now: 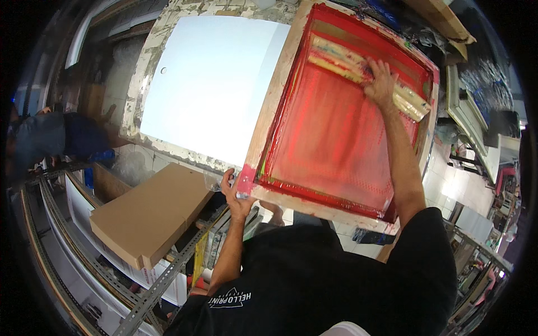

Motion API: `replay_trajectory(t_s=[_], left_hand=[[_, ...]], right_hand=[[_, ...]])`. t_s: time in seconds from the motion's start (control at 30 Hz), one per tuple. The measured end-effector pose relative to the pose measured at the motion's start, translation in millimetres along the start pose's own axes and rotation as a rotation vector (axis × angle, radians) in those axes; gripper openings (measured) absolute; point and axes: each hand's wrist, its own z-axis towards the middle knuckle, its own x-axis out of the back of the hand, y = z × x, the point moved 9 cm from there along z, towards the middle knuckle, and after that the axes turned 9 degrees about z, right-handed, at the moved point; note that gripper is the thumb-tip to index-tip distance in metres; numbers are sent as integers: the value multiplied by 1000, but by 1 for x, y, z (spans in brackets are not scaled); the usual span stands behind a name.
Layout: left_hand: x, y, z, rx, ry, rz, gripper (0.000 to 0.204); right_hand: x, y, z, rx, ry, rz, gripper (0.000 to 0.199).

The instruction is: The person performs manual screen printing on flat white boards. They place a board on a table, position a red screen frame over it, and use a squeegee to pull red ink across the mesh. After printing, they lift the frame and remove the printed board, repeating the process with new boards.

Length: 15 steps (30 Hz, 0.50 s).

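A wooden-framed printing screen (273, 106) is raised at a tilt beside a white sheet (207, 84). Red ink coats the inner edges of its frame and streaks its mesh (330, 134). My right hand (382, 87) reaches over the frame and grips a long, ink-stained wooden squeegee (339, 60) lying across the far part of the mesh. At the screen's near left corner, wrapped in pink tape, my left hand (238, 201) is closed around the frame; part of its fingers is hidden under it. The white sheet lies flat on a worn, blotchy table (136, 98).
A brown cardboard box (151, 213) rests at the lower left on a metal-angle rack (151, 294). Another person (73, 134) is at the far left. Cardboard (440, 19) and dark plastic-wrapped goods (490, 84) crowd the far right. Tiled floor (448, 185) shows to the right.
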Motion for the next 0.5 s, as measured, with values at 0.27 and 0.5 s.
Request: replay_trajectory(t_s=[0.27, 0.5], left_hand=[[4, 0, 0, -2, 31, 27, 84], [2, 2, 1, -40, 48, -12, 83]], right_hand=[[-32, 61, 109, 90, -40, -55, 86], [14, -34, -5, 51, -194, 14, 79]])
